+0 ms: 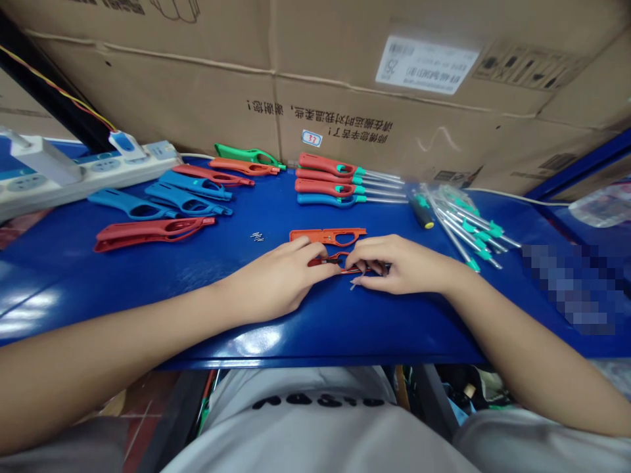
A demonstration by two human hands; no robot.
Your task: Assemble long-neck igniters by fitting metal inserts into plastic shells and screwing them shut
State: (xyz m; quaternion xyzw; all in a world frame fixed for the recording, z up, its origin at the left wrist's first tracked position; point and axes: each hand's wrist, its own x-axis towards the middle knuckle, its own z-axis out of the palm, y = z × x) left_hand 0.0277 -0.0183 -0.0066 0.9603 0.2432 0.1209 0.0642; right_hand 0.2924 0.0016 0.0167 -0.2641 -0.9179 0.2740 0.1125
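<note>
While our left hand point(290, 272) pinches a handle half point(341, 255), our right curls beside it.

Our left thumb and fingertips stand close together on the thin, orange-red plastic. Our right hand point(394, 263) has its fingers narrowly bent at the right end; we cannot tell its exact grip. A slim, pale strip point(353, 285) shows by its fingertips. Just far of both, a smooth orange shell point(315, 235) lies on the glossy blue table point(197, 328), shiny metal pins point(257, 236) to its left.
</note>
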